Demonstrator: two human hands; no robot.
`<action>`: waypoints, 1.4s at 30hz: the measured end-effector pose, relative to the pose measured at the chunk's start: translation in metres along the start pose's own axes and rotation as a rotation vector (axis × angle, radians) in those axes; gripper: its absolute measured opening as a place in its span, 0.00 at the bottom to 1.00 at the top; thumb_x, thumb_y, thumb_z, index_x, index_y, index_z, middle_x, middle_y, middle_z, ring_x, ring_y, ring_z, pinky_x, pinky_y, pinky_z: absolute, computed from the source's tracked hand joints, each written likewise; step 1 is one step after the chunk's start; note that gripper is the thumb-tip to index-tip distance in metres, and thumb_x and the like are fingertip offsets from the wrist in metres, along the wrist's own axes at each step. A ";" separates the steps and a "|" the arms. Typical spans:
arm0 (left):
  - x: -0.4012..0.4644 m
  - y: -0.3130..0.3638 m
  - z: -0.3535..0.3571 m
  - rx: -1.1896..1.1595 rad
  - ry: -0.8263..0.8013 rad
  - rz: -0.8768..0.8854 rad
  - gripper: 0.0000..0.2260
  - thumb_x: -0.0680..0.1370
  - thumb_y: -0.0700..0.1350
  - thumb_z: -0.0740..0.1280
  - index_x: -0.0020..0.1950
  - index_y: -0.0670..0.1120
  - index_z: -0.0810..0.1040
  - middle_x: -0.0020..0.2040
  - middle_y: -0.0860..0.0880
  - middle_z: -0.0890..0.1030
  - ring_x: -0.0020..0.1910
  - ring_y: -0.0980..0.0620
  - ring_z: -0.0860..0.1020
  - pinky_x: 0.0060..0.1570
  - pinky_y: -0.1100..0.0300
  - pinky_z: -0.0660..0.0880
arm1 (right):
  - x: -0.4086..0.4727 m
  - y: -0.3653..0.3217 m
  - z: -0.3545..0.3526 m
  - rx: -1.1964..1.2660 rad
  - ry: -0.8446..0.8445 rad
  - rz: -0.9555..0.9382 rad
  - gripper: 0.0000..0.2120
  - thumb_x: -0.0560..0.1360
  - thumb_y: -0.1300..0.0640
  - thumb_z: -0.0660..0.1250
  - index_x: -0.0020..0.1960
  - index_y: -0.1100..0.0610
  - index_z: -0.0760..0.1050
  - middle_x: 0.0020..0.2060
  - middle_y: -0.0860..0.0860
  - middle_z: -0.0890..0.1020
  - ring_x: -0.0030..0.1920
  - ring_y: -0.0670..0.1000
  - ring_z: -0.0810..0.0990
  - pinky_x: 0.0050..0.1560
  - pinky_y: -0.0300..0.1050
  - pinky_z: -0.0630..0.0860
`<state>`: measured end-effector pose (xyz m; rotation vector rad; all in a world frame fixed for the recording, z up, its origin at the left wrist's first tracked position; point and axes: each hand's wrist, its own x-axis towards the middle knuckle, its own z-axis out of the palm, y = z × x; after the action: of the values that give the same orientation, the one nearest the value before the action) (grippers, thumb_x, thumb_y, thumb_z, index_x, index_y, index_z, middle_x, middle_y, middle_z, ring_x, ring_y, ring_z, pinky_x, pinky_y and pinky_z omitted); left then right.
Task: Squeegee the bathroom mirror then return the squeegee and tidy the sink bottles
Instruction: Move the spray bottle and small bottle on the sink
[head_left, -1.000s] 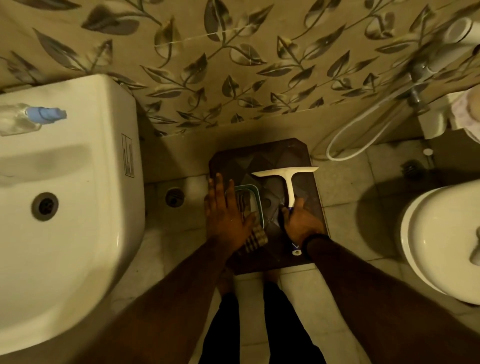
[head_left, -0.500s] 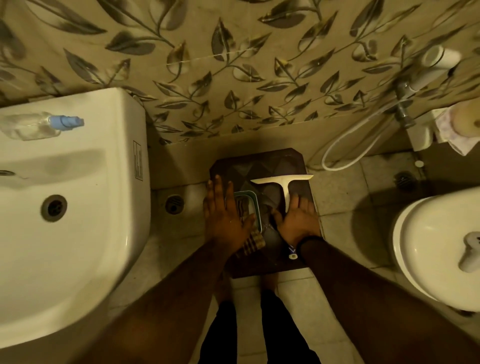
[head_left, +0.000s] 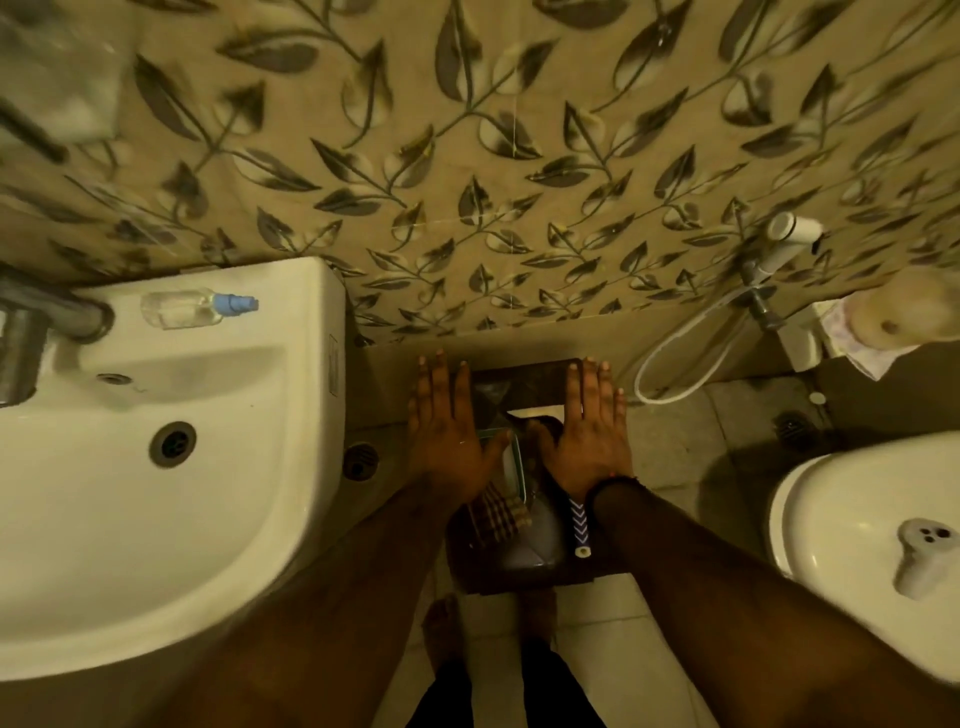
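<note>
Head view: both hands flat, fingers spread, gripping nothing. Left hand (head_left: 448, 436) and right hand (head_left: 587, 431) hover over the dark stool (head_left: 524, 564); the squeegee (head_left: 577, 522) lies under the right palm, handle poking out behind the wrist, blade edge just showing between the thumbs. Looks like the return step is done. Next: reach left for the bottle (head_left: 192, 310) lying tipped on the sink (head_left: 249, 519) rim, well apart from the fingers.

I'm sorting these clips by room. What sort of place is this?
Almost certainly a small home bathroom: a white ceramic washbasin with a steel tap, a white toilet, and a white hand-sprayer hose on leaf-patterned wall tiles.
</note>
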<state>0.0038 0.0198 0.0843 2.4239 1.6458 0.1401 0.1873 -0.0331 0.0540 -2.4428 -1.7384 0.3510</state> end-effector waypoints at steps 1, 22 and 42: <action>0.002 0.001 -0.006 0.003 0.011 0.002 0.44 0.74 0.69 0.56 0.80 0.44 0.48 0.80 0.41 0.42 0.79 0.40 0.42 0.75 0.38 0.53 | 0.002 -0.003 -0.008 -0.002 0.014 -0.005 0.42 0.75 0.31 0.46 0.78 0.56 0.41 0.78 0.57 0.45 0.77 0.56 0.39 0.75 0.59 0.44; 0.001 -0.060 -0.169 0.079 0.303 -0.096 0.41 0.75 0.69 0.54 0.80 0.47 0.48 0.81 0.45 0.42 0.79 0.43 0.41 0.76 0.43 0.51 | 0.032 -0.142 -0.143 0.039 0.150 -0.212 0.39 0.77 0.34 0.48 0.78 0.56 0.41 0.78 0.58 0.41 0.76 0.58 0.36 0.75 0.57 0.41; -0.060 -0.249 -0.224 0.109 0.395 -0.391 0.46 0.71 0.66 0.66 0.80 0.43 0.53 0.80 0.42 0.51 0.79 0.40 0.50 0.72 0.41 0.61 | 0.050 -0.363 -0.092 0.043 0.112 -0.583 0.39 0.77 0.33 0.45 0.78 0.57 0.46 0.78 0.58 0.52 0.77 0.58 0.45 0.76 0.55 0.45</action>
<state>-0.2883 0.0794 0.2494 2.1913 2.3181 0.5036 -0.1048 0.1378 0.2210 -1.7682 -2.2397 0.1754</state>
